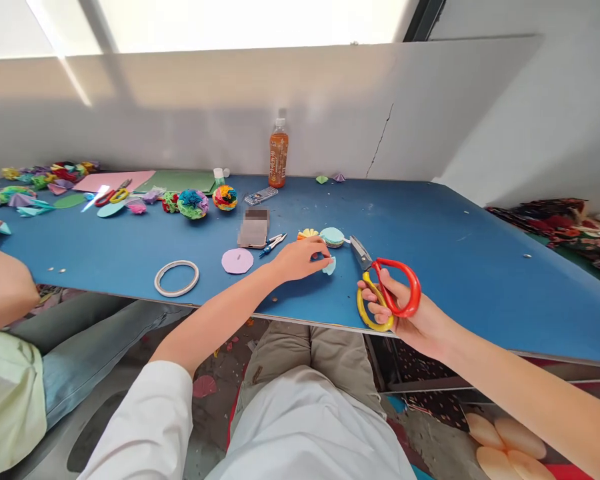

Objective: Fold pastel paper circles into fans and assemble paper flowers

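Observation:
My left hand (303, 259) is closed in a pinch at a small folded light-blue paper piece (331, 267), low over the blue table. My right hand (403, 307) grips a pair of scissors (367, 270), its fingers through the red and yellow handle loops. The blades point up and to the left, near a stack of round light-blue paper discs (332, 236). Just beyond my left hand lies a yellow and orange folded paper piece (307, 234), partly covered by that hand. A lilac paper disc (237, 261) and a blue compass (273, 245) rest left of it.
A roll of tape (177, 293) lies near the front edge of the blue table (480, 267). Farther back are a phone (254, 229), paper pompoms (193, 204), a glue stick (219, 177) and an orange drink bottle (279, 155). Another person's arm (3, 287) reaches in at left.

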`<state>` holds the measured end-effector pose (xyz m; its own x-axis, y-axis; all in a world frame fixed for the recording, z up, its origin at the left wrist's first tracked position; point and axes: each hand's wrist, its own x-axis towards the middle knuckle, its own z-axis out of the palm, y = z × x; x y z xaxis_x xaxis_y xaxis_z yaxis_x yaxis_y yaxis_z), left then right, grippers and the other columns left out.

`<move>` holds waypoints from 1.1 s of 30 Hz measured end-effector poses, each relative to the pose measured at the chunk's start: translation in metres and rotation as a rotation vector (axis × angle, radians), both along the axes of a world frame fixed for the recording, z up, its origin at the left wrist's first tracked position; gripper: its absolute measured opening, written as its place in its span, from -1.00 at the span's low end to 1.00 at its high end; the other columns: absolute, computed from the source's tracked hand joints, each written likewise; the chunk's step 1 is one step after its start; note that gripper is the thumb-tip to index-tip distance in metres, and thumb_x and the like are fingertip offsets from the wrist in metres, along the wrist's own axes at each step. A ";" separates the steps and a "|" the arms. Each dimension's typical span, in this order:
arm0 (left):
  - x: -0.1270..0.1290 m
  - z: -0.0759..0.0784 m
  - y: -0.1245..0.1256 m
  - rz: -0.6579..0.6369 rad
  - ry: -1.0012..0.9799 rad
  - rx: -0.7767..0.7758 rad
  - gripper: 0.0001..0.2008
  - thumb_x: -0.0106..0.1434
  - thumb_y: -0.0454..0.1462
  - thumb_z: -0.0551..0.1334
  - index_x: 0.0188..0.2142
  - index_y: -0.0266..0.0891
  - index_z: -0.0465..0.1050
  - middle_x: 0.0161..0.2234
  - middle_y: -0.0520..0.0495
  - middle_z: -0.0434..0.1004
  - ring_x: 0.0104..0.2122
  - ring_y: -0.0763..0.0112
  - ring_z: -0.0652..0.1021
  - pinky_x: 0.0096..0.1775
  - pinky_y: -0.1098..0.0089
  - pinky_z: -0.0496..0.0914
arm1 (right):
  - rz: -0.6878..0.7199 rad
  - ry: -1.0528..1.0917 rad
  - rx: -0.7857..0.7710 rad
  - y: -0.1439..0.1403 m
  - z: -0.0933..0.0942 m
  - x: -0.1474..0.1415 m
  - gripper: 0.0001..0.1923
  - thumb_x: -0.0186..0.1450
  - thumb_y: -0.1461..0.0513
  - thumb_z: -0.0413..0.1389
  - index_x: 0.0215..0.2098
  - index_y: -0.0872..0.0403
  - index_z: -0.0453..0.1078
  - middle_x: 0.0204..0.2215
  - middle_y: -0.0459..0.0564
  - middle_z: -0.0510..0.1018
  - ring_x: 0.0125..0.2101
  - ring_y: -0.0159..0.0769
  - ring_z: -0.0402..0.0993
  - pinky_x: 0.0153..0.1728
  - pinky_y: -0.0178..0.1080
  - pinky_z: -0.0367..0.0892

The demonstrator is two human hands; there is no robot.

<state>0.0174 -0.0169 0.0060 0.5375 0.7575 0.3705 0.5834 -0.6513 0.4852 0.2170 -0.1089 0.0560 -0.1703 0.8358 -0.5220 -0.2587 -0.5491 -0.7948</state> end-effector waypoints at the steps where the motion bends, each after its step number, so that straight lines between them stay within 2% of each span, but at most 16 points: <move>1: 0.000 0.000 0.001 -0.002 -0.012 -0.011 -0.75 0.33 -0.14 0.11 -0.26 -0.22 0.48 -0.16 -0.05 0.50 -0.35 0.46 0.50 -0.30 0.42 0.36 | 0.019 -0.012 0.036 -0.003 -0.002 0.003 -0.74 0.24 0.08 0.20 -0.41 0.07 0.30 -0.53 -0.17 0.23 -0.66 -0.55 0.02 -0.72 -0.47 0.15; 4: -0.001 -0.002 0.003 0.006 -0.088 -0.033 -0.78 0.30 -0.13 0.17 -0.29 -0.21 0.49 -0.13 -0.07 0.48 -0.34 0.47 0.51 -0.31 0.43 0.38 | 0.129 -0.154 0.184 -0.007 -0.009 0.018 -0.64 0.15 -0.04 0.23 -0.30 0.02 0.31 -0.55 -0.21 0.21 -0.68 -0.55 -0.04 -0.70 -0.42 0.11; 6: -0.002 -0.002 0.004 0.059 -0.229 0.034 -0.81 0.27 -0.14 0.21 -0.28 -0.20 0.49 -0.06 -0.11 0.45 -0.29 0.45 0.53 -0.28 0.43 0.41 | 0.201 -0.366 0.312 -0.006 -0.014 0.034 -0.55 0.15 -0.13 0.17 -0.17 -0.03 0.29 -0.53 -0.20 0.25 -0.67 -0.51 0.02 -0.67 -0.37 0.14; 8: -0.005 -0.001 0.006 0.142 -0.415 0.191 -0.81 0.28 -0.14 0.20 -0.28 -0.22 0.48 -0.06 -0.15 0.45 -0.20 0.41 0.54 -0.23 0.42 0.43 | 0.257 -0.721 0.472 -0.003 -0.015 0.050 -0.49 0.21 -0.16 0.06 -0.03 -0.04 0.25 -0.44 -0.11 0.38 -0.60 -0.38 0.24 -0.57 -0.26 0.28; 11: -0.009 0.002 0.008 0.248 -0.591 0.438 -0.77 0.32 -0.14 0.15 -0.31 -0.24 0.47 -0.16 -0.16 0.48 -0.15 0.37 0.53 -0.17 0.38 0.45 | 0.323 -1.387 0.704 0.001 -0.015 0.068 -0.43 0.33 -0.10 -0.14 0.11 0.10 0.20 -0.22 0.16 0.52 -0.33 -0.04 0.49 -0.34 -0.03 0.40; 12: -0.010 0.002 0.008 0.265 -0.599 0.489 -0.76 0.33 -0.13 0.14 -0.31 -0.24 0.47 -0.18 -0.16 0.48 -0.15 0.37 0.53 -0.16 0.36 0.46 | 0.347 -1.560 0.761 0.002 -0.015 0.071 -0.42 0.35 -0.07 -0.20 0.14 0.15 0.19 -0.18 0.23 0.53 -0.28 0.05 0.51 -0.33 0.01 0.40; 14: -0.012 0.003 0.008 0.259 -0.570 0.563 -0.75 0.34 -0.12 0.13 -0.29 -0.24 0.47 -0.19 -0.16 0.49 -0.15 0.37 0.53 -0.12 0.32 0.46 | 0.384 -1.776 0.847 0.001 -0.017 0.073 -0.40 0.39 -0.02 -0.28 0.16 0.24 0.18 -0.18 0.30 0.55 -0.30 0.09 0.54 -0.42 -0.01 0.40; 17: -0.011 0.002 0.007 0.199 -0.485 0.635 -0.73 0.35 -0.11 0.12 -0.24 -0.24 0.48 -0.16 -0.17 0.50 -0.14 0.35 0.53 -0.07 0.27 0.46 | 0.403 -1.893 0.990 0.000 -0.023 0.072 -0.42 0.42 0.03 -0.29 0.14 0.29 0.20 -0.21 0.30 0.57 -0.38 0.00 0.56 -0.58 -0.15 0.34; 23: -0.007 0.000 0.005 0.116 -0.344 0.653 -0.71 0.34 -0.08 0.12 -0.21 -0.23 0.50 -0.12 -0.20 0.52 -0.13 0.33 0.54 -0.13 0.28 0.48 | 0.283 -2.001 1.320 -0.001 -0.036 0.068 -0.48 0.42 0.02 -0.19 0.08 0.29 0.22 -0.33 0.18 0.57 -0.44 -0.13 0.53 -0.71 -0.26 0.10; 28: -0.006 0.000 0.004 0.088 -0.290 0.668 -0.75 0.34 -0.12 0.14 -0.21 -0.21 0.52 -0.10 -0.21 0.53 -0.10 0.32 0.54 -0.11 0.27 0.47 | 0.220 -2.063 1.450 0.003 -0.036 0.065 -0.48 0.44 0.04 -0.20 0.06 0.32 0.24 -0.33 0.15 0.54 -0.41 -0.18 0.51 -0.66 -0.25 0.12; 33: -0.006 0.001 0.002 0.085 -0.273 0.745 -0.79 0.33 -0.17 0.17 -0.22 -0.21 0.53 -0.11 -0.19 0.55 -0.12 0.34 0.55 -0.13 0.29 0.48 | 0.215 -2.078 1.500 0.006 -0.034 0.064 -0.43 0.42 0.01 -0.20 0.05 0.36 0.27 -0.39 0.15 0.51 -0.45 -0.18 0.47 -0.62 -0.24 0.13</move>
<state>0.0114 -0.0145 0.0068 0.3062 0.2932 0.9057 0.5684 -0.8195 0.0731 0.2812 -0.1031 0.0219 -0.5457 0.6707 0.5024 0.8322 0.3636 0.4186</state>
